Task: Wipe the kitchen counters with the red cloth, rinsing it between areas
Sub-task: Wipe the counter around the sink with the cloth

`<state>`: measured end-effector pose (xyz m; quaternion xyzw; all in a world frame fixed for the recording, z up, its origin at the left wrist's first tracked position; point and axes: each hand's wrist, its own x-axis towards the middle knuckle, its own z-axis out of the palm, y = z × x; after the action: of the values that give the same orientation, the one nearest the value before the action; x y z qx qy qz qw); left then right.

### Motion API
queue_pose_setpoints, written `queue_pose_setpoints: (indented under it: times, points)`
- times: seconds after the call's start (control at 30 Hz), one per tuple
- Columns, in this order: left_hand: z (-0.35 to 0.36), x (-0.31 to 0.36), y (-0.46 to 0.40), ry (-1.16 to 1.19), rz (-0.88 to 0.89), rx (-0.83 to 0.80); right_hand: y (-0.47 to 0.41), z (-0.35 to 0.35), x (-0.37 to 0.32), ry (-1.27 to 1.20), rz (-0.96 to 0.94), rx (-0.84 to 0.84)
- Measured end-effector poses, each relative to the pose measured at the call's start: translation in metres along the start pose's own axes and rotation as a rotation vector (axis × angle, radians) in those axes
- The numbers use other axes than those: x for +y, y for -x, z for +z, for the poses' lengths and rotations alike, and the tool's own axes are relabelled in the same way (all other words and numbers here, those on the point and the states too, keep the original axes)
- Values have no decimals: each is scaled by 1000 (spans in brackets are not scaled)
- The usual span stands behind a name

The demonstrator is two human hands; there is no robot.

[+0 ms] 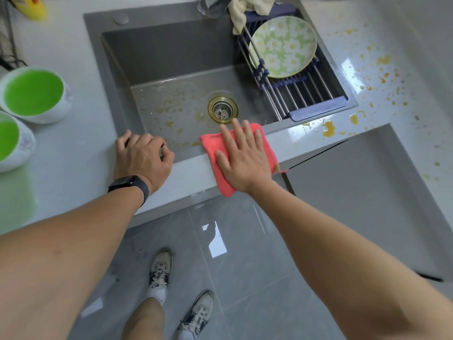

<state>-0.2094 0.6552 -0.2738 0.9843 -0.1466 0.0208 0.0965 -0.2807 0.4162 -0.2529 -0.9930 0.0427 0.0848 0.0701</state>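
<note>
The red cloth [212,146] lies flat across the narrow front strip of counter [188,175] just before the grey sink [171,57]. My right hand [242,158] presses down on the cloth with its fingers spread. My left hand [142,155], with a dark watch at the wrist, rests curled on the sink's front-left corner and holds nothing. Orange-brown spills [328,128] dot the counter to the right of the cloth and farther along the right side.
A roll-up drying rack [294,94] with a green floral plate [284,46] covers the sink's right part. A cream towel [247,8] hangs at the back. Two white bowls with green insides [34,94] stand on the left counter. Stains mark the sink bottom near the drain [223,109].
</note>
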Motion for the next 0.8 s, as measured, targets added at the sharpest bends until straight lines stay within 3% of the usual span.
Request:
queue_pose_setpoints:
  times: [0.23, 0.4, 0.5, 0.8]
  points:
    - [-4, 2, 0, 16, -16, -9, 5, -6, 37, 38, -275, -38]
    - [-5, 2, 1, 25, -5, -16, 2, -18, 115, 38, -26, -25]
    - [-3, 3, 0, 20, 3, -7, 0, -25, 143, 66, 19, -36]
    - [-5, 4, 1, 9, 15, -23, -1, -16, 86, -17, 186, 16]
